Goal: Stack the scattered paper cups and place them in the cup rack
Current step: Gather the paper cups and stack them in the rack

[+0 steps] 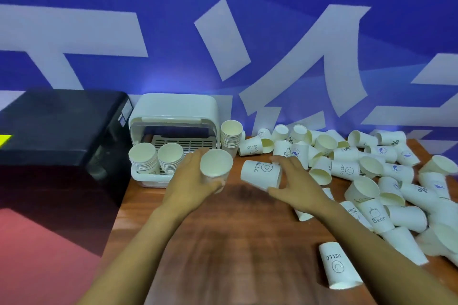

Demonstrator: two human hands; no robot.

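- The left hand (190, 180) grips a white, tapered paper cup (216, 164), mouth up and tilted toward the camera, its fingers wrapped round the lower wall; whether more cups nest beneath it I cannot tell.
- The right hand (295, 184) holds a white paper cup printed "HELLO" with a smiley (261, 173), lying on its side just above the brown wood-grain bench (223, 242); thumb below and fingers above pinch its wall near the open end.
- The two cups are near each other, not touching, in front of the white plastic cup rack (173, 119) at the bench's far left corner.
- The rack has a domed lid raised, a slotted tray inside, and two nested stacks of white cups (156, 158) leaning at its front edge; a third stack (231, 137) stands upright just beside its right side.
- Loose white printed cups (371, 168) lie tumbled over the right half of the bench, most on their sides; one "HELLO" cup (338, 265) stands mouth down near the front edge.
- Judged from the look, these cups are very light, thin-walled and easily crushed; the matte paper should give fair grip.
- Best hold: a light grasp round the mid-wall or near the stiffer rolled rim, sliding the narrow base into the next cup's mouth.
- A black, matte box-shaped machine (62, 126) sits left of the rack.
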